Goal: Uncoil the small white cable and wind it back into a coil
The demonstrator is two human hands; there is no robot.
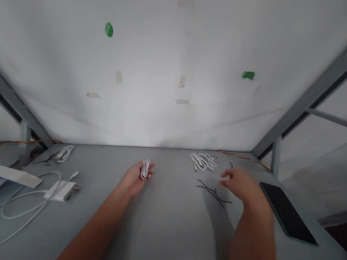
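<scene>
My left hand (133,178) is raised above the grey table (169,224) and holds a small coiled bundle of white cable (145,169) in its fingers. My right hand (236,184), slightly blurred, hovers to the right with nothing visible in it. Its fingers are nearest to a few thin black wires (212,192) lying on the table. Behind them is a loose coil of white cable (202,162).
A black tablet (287,212) lies at the right. On the left are a white power adapter (61,190) with a long white cable (12,216), a white cable bundle (64,153) and a flat white strip (6,173). A white wall and metal frame stand behind.
</scene>
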